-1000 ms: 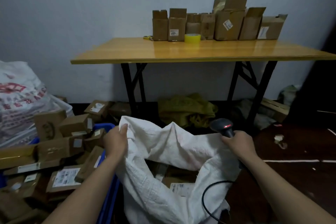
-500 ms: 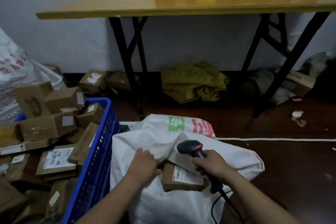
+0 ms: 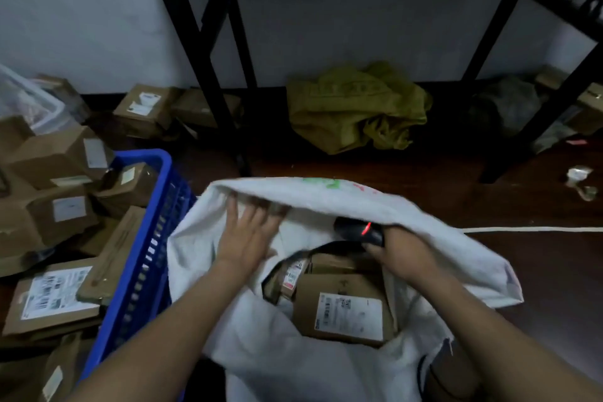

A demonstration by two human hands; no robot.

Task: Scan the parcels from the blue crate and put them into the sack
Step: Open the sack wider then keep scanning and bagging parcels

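The white woven sack point(image 3: 326, 365) lies open in front of me, its far rim rolled back. Inside it lie brown parcels; the nearest one point(image 3: 346, 310) shows a white label. My left hand point(image 3: 248, 232) is spread flat with straight fingers against the inside of the sack near its far rim. My right hand point(image 3: 401, 254) grips the black barcode scanner point(image 3: 359, 230), whose red light glows, at the sack's mouth. The blue crate point(image 3: 146, 238) stands at the left, piled with labelled cardboard parcels point(image 3: 52, 297).
Black table legs point(image 3: 212, 52) rise behind the sack against a pale wall. A crumpled olive bag point(image 3: 355, 108) and more boxes point(image 3: 143, 108) lie on the dark floor under the table. A white line point(image 3: 535, 229) crosses the floor at right.
My head has tilted down, so the tabletop left the view. My left hand let go of the sack's edge and now lies flat inside it. The scanner hand moved to the sack's mouth.
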